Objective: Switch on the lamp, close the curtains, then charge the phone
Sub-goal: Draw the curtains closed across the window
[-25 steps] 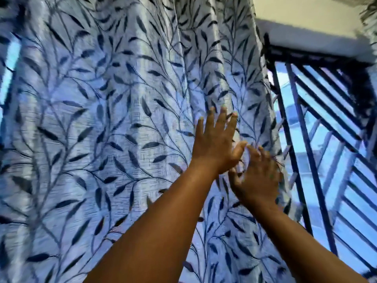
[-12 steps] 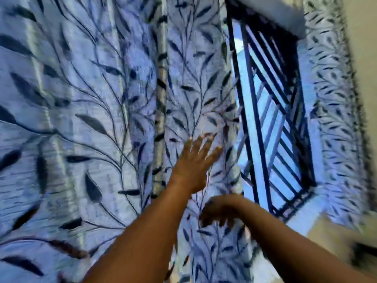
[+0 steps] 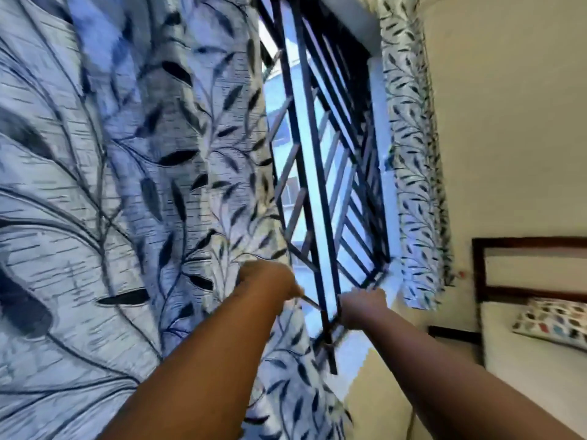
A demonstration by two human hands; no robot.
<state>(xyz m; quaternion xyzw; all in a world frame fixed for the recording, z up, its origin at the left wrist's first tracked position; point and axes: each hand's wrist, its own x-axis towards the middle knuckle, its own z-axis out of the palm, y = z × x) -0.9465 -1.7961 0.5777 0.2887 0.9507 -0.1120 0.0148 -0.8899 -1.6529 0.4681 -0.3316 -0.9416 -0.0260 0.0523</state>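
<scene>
The left curtain (image 3: 127, 185), pale with dark leaf print, covers the left part of the window and ends at the barred window grille (image 3: 317, 154). My left hand (image 3: 270, 281) is at that curtain's right edge with its fingers curled into the fabric. My right hand (image 3: 362, 306) is blurred in front of the grille's lower corner, fingers stretched towards the right curtain (image 3: 416, 185), apart from it. The right curtain hangs bunched beside the window frame. No lamp or phone is in view.
A bed (image 3: 524, 360) with a dark wooden headboard (image 3: 524, 246) and a patterned pillow (image 3: 552, 322) stands at the right against the cream wall. The grille's bars lie directly behind both hands.
The view has swung right, bringing the bed into sight. My left hand went from flat on the curtain to curled at its edge. My right hand rose and moved right across the grille.
</scene>
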